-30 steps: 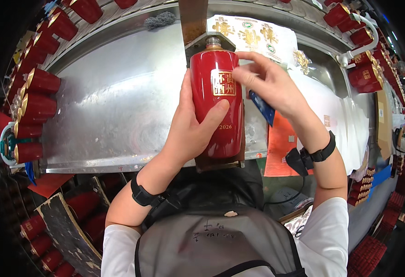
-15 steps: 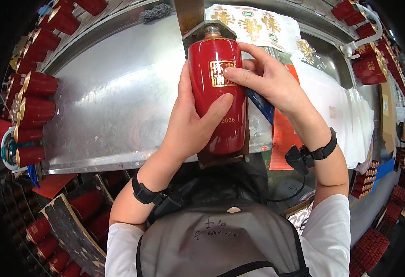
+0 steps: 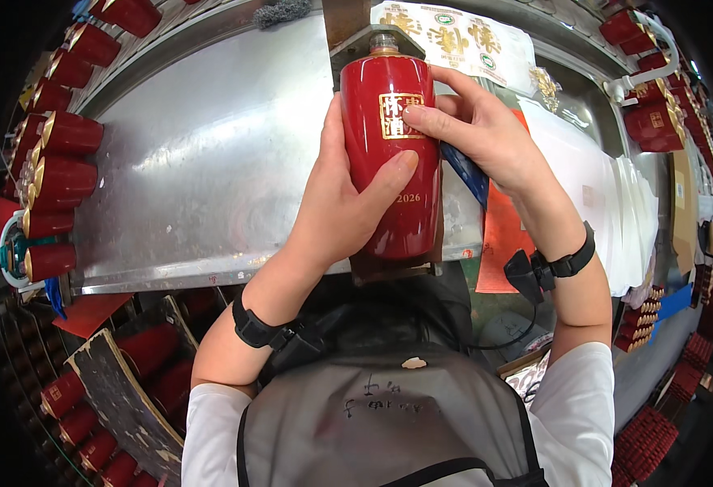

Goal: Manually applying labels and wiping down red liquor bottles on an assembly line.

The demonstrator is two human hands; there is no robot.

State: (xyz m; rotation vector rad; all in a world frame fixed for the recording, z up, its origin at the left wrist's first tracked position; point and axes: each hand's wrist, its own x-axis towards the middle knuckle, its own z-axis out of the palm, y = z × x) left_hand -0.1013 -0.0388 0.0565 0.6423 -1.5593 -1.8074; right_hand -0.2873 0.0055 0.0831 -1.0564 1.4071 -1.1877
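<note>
A glossy red bottle [image 3: 389, 207] with gold lettering and a clear glass neck lies in front of me, its neck pointing away. My left hand [image 3: 348, 191] is closed round its left side, the thumb lying across the front below the gold square. From the right, my right hand [image 3: 486, 130] grips the upper part, its thumb pressed on the edge of the gold square. The bottle's neck sits at a dark metal bracket [image 3: 356, 53]. Beneath my right hand a blue item [image 3: 466, 174] shows in part; its kind is unclear. The fingers behind the bottle are hidden.
A metal worktop [image 3: 210, 162] spreads to the left, with red bottles [image 3: 64, 185] lined along its far left. On the right lie white sheets [image 3: 584, 187] and an orange-red sheet [image 3: 503, 243]. A printed white bag [image 3: 462, 45] and a grey scouring pad [image 3: 282, 12] are at the back.
The bottle and both hands appear slightly farther right and higher in the picture, as the whole view has shifted a little. The grip on the bottle is about the same.
</note>
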